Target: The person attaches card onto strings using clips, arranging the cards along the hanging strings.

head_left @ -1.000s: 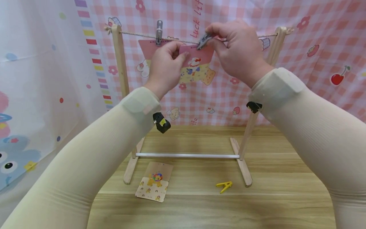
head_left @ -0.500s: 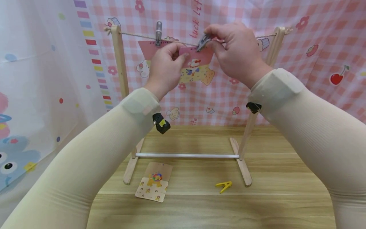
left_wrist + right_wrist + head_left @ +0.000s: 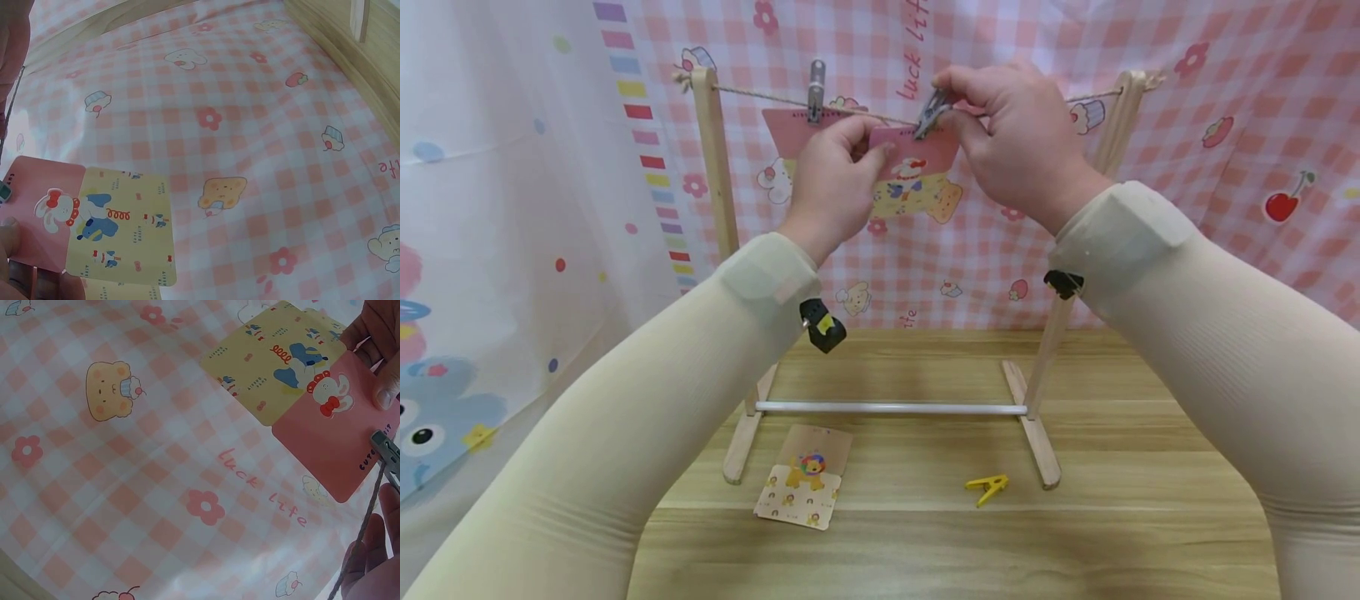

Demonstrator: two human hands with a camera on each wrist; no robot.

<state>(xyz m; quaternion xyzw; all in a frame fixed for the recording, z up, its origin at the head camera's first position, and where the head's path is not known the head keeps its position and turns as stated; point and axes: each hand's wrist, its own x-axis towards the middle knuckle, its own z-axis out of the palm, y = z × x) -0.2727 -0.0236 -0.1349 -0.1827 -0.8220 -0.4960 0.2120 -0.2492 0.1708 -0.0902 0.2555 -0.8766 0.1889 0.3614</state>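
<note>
OK, L hand pinches pink/yellow rabbit card nr top corner; R hand grips gray clothespin, tip over card's top edge, beside twine.

A pink checked cloth fills the frame's upper middle and right, a cherry printed at far right. A white curtain covers the left, its cut-off blue print probably a cartoon face. A wooden table spans the bottom; on it a lion card lies lower left of centre, a yellow clip lower right.
</note>
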